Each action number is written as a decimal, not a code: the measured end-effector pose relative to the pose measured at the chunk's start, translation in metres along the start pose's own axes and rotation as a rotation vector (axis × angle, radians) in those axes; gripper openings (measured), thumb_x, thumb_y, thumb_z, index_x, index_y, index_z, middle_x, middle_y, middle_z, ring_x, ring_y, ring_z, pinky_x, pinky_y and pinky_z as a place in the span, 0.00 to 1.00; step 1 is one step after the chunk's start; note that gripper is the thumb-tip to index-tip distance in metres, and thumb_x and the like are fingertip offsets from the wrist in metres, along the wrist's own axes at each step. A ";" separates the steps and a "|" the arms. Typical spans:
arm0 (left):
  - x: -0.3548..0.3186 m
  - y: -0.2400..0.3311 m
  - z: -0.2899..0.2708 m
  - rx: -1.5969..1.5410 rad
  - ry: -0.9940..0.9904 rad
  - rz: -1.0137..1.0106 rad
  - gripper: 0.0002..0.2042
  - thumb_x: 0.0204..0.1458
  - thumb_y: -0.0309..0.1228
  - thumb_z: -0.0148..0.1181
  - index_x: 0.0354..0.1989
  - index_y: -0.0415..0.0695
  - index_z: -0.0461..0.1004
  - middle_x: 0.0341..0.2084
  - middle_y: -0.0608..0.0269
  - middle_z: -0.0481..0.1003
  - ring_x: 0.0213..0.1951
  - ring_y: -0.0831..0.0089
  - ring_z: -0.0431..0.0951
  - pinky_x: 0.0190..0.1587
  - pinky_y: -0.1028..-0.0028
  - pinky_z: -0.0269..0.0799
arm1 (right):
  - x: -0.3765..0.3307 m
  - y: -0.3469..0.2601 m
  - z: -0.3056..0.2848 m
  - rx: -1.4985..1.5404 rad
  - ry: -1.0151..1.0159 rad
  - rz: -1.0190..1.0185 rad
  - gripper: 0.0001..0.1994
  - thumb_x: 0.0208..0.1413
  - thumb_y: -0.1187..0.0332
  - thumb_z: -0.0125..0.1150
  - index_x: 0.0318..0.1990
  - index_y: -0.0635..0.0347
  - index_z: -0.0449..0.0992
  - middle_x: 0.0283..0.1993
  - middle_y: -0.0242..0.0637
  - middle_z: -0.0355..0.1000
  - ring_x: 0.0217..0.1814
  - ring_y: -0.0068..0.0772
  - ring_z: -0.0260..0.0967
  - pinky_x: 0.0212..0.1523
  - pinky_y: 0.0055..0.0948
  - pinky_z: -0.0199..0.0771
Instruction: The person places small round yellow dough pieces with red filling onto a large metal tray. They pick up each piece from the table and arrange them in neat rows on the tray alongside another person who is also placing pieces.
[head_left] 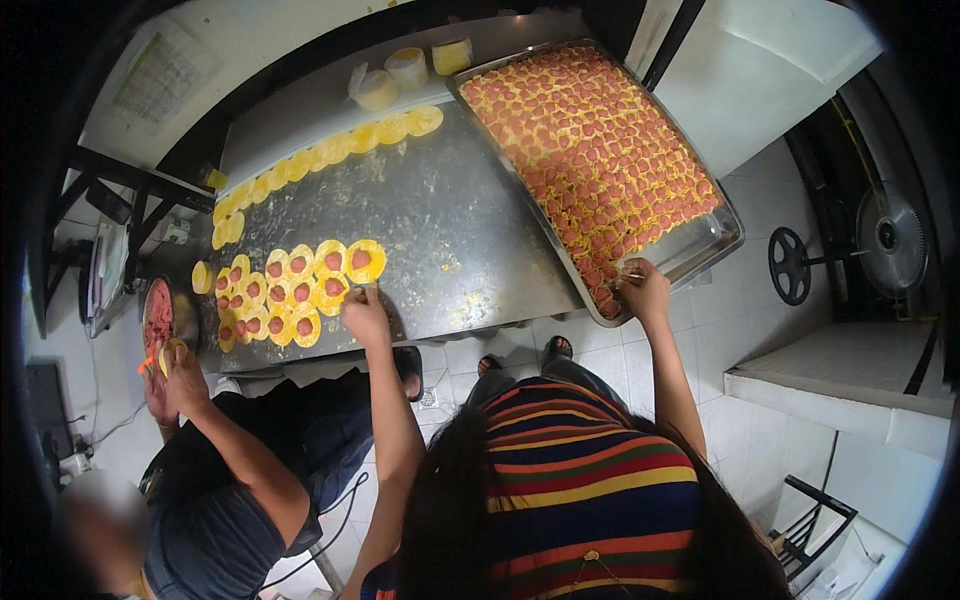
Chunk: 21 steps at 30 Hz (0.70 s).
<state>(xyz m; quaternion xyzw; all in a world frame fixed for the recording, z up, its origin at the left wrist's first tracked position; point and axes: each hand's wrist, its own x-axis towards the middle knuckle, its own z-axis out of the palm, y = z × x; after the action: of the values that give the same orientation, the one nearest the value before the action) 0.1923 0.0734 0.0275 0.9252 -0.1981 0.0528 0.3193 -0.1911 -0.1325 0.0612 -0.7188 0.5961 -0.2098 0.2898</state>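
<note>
Yellow round wrappers (302,268), each topped with a ball of pink filling, lie in overlapping rows on the metal worktable (440,230). My left hand (366,318) is closed at the near edge of the rightmost wrapper (367,262); what its fingers pinch is hidden. At the near right edge of a large metal tray (728,232), my right hand (645,288) is closed in a pinch on something too small to make out. Tightly packed dumplings (590,150) with yellow skins and pink tops cover most of the tray. Bare metal shows along its right end.
A co-worker's hands (172,375) hold a yellow wrapper and an orange-handled tool beside a bowl of pink filling (157,312) at the left. More bare wrappers (330,150) line the table's far side. Stacked wrappers (406,68) stand behind; a fan (890,232) is at the right.
</note>
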 end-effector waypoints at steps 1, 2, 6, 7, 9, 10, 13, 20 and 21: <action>0.008 0.004 0.001 0.048 -0.004 -0.051 0.14 0.45 0.35 0.64 0.29 0.33 0.74 0.23 0.45 0.75 0.29 0.51 0.75 0.33 0.59 0.69 | -0.002 0.001 -0.004 -0.021 0.037 0.002 0.14 0.40 0.77 0.62 0.38 0.61 0.75 0.33 0.43 0.77 0.36 0.35 0.77 0.38 0.29 0.75; 0.015 0.008 0.000 0.095 -0.009 -0.101 0.15 0.45 0.37 0.64 0.29 0.34 0.74 0.23 0.45 0.75 0.30 0.50 0.76 0.34 0.58 0.69 | -0.004 0.000 -0.008 -0.011 0.059 -0.012 0.14 0.40 0.77 0.62 0.39 0.61 0.75 0.33 0.43 0.77 0.36 0.35 0.77 0.38 0.29 0.75; 0.036 0.004 0.011 0.137 -0.123 -0.294 0.15 0.45 0.38 0.62 0.30 0.36 0.75 0.27 0.47 0.77 0.34 0.51 0.77 0.36 0.60 0.72 | -0.017 -0.013 -0.033 0.049 0.104 -0.027 0.14 0.43 0.79 0.59 0.41 0.62 0.74 0.34 0.41 0.77 0.36 0.33 0.76 0.37 0.28 0.75; 0.034 0.012 0.008 0.129 -0.090 -0.265 0.14 0.45 0.37 0.61 0.30 0.37 0.75 0.27 0.51 0.77 0.32 0.54 0.78 0.35 0.61 0.73 | -0.020 -0.016 -0.035 0.075 0.099 -0.022 0.14 0.44 0.79 0.59 0.41 0.62 0.74 0.35 0.41 0.77 0.36 0.32 0.76 0.37 0.28 0.75; 0.042 -0.038 0.036 -0.518 -0.072 -0.408 0.14 0.48 0.36 0.58 0.35 0.37 0.74 0.31 0.53 0.77 0.35 0.58 0.78 0.38 0.62 0.73 | -0.022 -0.024 -0.028 0.182 0.088 -0.120 0.13 0.46 0.79 0.58 0.42 0.63 0.74 0.35 0.39 0.76 0.35 0.30 0.75 0.37 0.26 0.75; 0.043 -0.056 0.046 -0.843 -0.068 -0.471 0.14 0.49 0.36 0.57 0.38 0.37 0.73 0.33 0.54 0.76 0.36 0.60 0.78 0.39 0.63 0.73 | -0.025 -0.028 -0.022 0.232 0.086 -0.163 0.13 0.47 0.79 0.58 0.43 0.63 0.73 0.36 0.38 0.76 0.35 0.28 0.75 0.36 0.26 0.74; 0.028 -0.042 0.032 -1.330 -0.138 -0.549 0.15 0.52 0.33 0.52 0.45 0.37 0.68 0.41 0.56 0.73 0.42 0.64 0.75 0.43 0.65 0.73 | -0.036 -0.050 0.002 0.401 -0.095 -0.220 0.12 0.48 0.78 0.57 0.42 0.64 0.73 0.36 0.39 0.75 0.36 0.26 0.74 0.37 0.25 0.74; -0.027 0.015 0.004 -1.565 -0.622 -0.575 0.20 0.56 0.34 0.47 0.52 0.32 0.61 0.49 0.49 0.68 0.51 0.60 0.71 0.54 0.62 0.69 | -0.046 -0.094 0.097 0.830 -0.558 -0.076 0.12 0.53 0.69 0.58 0.43 0.65 0.72 0.37 0.34 0.73 0.37 0.24 0.71 0.41 0.24 0.71; -0.039 0.032 0.000 -1.584 -0.710 -0.605 0.19 0.57 0.32 0.44 0.52 0.32 0.61 0.50 0.48 0.68 0.51 0.59 0.71 0.54 0.62 0.69 | -0.045 -0.100 0.104 0.919 -0.659 0.066 0.13 0.54 0.68 0.58 0.44 0.65 0.72 0.38 0.33 0.72 0.39 0.23 0.70 0.43 0.24 0.71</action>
<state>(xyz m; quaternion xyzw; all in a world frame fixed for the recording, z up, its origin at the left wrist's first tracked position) 0.1432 0.0633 0.0370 0.4102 -0.0123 -0.4716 0.7805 -0.0594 -0.0592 0.0526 -0.5271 0.3437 -0.2030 0.7502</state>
